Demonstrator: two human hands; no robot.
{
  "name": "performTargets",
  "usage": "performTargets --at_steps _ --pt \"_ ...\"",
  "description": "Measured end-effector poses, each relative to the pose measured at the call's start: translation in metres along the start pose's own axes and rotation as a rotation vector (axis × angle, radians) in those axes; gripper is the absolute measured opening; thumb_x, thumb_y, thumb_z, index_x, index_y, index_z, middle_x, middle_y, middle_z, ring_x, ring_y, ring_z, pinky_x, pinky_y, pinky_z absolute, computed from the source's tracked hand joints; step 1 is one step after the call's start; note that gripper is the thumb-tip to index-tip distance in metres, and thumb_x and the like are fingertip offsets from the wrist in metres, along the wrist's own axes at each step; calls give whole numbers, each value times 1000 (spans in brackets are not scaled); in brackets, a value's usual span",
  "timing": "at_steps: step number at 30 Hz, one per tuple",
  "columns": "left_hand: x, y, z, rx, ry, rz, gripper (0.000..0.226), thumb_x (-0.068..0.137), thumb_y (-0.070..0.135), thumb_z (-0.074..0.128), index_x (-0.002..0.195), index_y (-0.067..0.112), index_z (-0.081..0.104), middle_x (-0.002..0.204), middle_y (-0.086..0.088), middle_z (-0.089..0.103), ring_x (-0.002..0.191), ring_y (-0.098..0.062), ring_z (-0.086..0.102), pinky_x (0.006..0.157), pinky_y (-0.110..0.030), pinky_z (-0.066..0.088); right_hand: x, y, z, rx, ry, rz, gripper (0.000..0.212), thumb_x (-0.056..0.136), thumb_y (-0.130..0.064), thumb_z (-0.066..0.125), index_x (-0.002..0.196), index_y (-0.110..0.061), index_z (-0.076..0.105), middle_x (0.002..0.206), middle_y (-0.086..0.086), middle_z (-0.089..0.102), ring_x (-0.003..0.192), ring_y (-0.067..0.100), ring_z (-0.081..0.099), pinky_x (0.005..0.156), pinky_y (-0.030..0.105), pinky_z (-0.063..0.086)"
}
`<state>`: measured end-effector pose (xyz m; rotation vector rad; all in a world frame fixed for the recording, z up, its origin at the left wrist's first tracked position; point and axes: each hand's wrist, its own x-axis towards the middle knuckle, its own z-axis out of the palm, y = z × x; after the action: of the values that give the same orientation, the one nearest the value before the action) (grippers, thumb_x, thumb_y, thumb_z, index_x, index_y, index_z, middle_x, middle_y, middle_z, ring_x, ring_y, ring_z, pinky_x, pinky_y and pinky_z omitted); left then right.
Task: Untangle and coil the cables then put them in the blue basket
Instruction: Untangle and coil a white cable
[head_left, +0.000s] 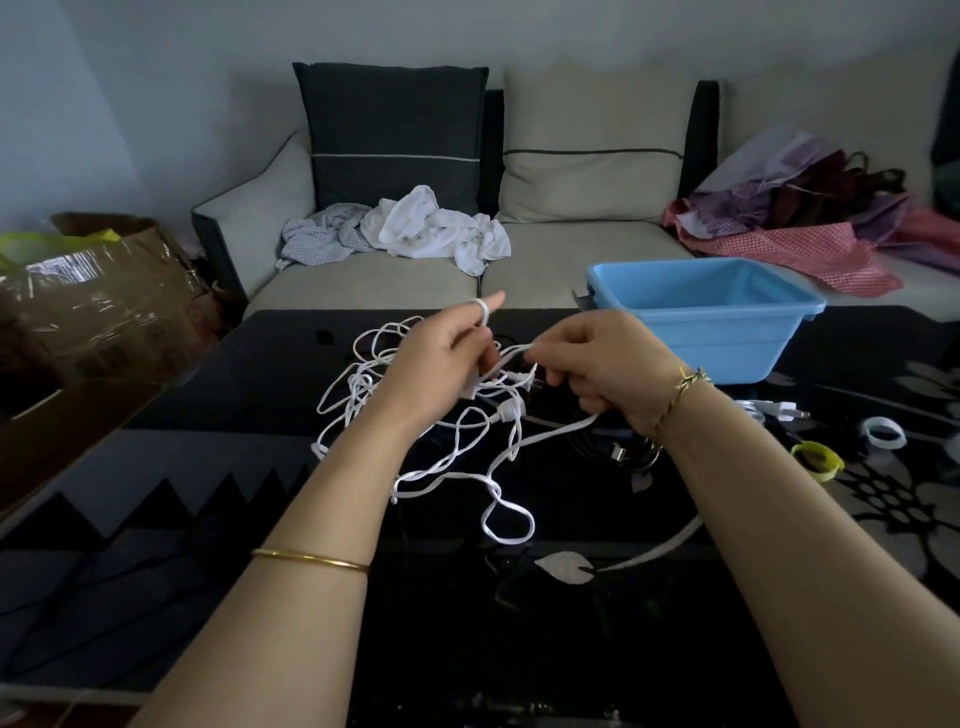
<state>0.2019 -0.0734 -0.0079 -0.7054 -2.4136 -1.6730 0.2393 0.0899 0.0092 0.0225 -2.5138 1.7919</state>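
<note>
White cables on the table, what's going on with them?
A person is untangling the white cables above a dark table. The left hand holds strands, one looped round a raised finger; the right hand pinches a strand beside it. Most of the tangle lies on the table. The blue basket behind holds no cable yet.

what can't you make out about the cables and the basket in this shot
- Head view: how many cords make up the white cables; the left hand and right hand cover the knot's middle.
- Head view: black cable, dark against the dark table, partly under the right wrist.
- Head view: blue basket floor, partly hidden by its near wall.
</note>
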Motion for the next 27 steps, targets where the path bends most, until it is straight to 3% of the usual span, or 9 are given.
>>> performTargets --at_steps 2,6,8,12,14,19,22,24,27 --pt "0 5 3 57 -99 1 32 103 15 38 128 22 56 71 -7 52 61 -18 48 55 -20 40 -2 -1 -4 -35 64 -47 11 83 -11 68 72 -13 65 53 -1 53 35 5 34 35 17 29" --pt "-4 18 8 97 -313 -65 27 102 29 39 92 20 62 60 4 51 48 -8 47 48 -22 37 -5 -7 -10 30 133 -169 10 78 -7 71 80 -14 65 59 3 60 46 7 45 39 15 30" --pt "-5 22 8 43 -407 -118 29 101 27 42 99 10 66 52 5 40 40 -6 36 43 -18 34 -4 -8 -14 230 90 -191 16 80 1 67 86 -12 61 59 4 59 43 7 42 40 15 31" --pt "-3 28 -1 -243 -335 -206 34 102 22 40 99 1 67 45 8 29 38 -6 22 40 -19 27 2 6 -26 633 1 -75 26 82 14 53 90 -11 55 62 0 65 61 15 43 45 18 43" --pt "-2 29 -2 -363 -317 -248 36 102 21 37 98 1 66 42 9 26 37 -5 19 39 -19 25 5 15 -28 673 40 -28 25 83 15 53 86 -9 55 64 1 65 64 15 45 48 18 48" --pt "1 35 -5 -959 -399 -291 36 96 22 32 104 1 60 35 9 28 28 -2 25 37 -13 25 11 31 -6 461 82 -20 14 91 -10 56 79 -7 62 67 8 62 48 9 53 59 26 56" --pt "1 36 -6 -1265 -377 -246 42 89 19 38 121 -4 52 43 9 39 31 -3 36 48 -14 46 6 31 17 265 -11 -19 27 98 -22 47 82 -9 64 63 7 63 58 17 59 68 29 56" --pt "2 34 -5 -1416 -274 -237 47 88 14 41 129 -8 45 54 5 50 38 -3 44 65 -28 59 2 28 31 130 -131 -30 28 100 -22 41 87 -10 63 60 7 61 55 19 57 66 30 54" --pt "5 29 -5 -1432 -122 -238 30 97 12 38 120 -4 48 73 -4 65 53 -7 55 81 -50 56 0 23 39 9 -320 0 22 99 -19 41 100 -7 59 55 6 55 43 14 49 57 30 52"
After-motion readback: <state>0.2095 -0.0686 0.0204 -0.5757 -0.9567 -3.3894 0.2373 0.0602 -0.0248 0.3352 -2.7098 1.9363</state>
